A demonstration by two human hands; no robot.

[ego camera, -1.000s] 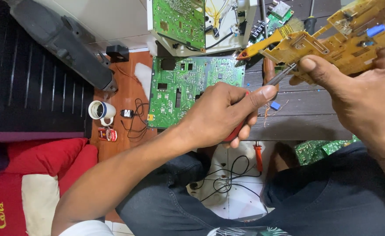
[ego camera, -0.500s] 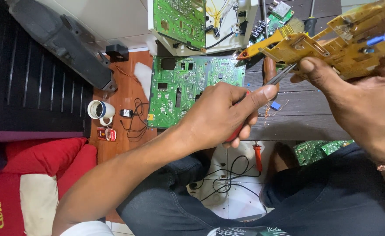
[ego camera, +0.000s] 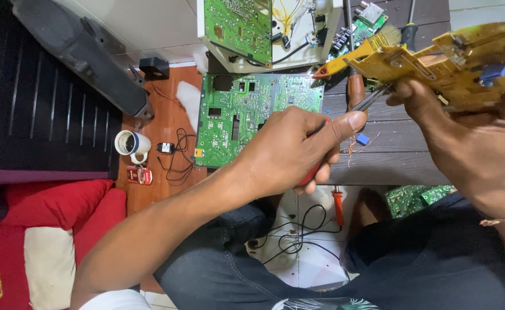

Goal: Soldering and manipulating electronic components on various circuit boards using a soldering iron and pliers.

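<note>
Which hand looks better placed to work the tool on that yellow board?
The left hand: it grips the red-handled tool, whose tip reaches the yellow circuit board. The right hand is busy holding that board up.

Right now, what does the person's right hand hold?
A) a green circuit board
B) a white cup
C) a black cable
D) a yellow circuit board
D: the right hand grips the yellow circuit board, raised above the wooden table.

Dark wood table [ego camera: 401, 152] w/ green circuit board [ego camera: 247, 117], blue part [ego camera: 363, 139], brush [ego camera: 373, 43] on it.
</note>
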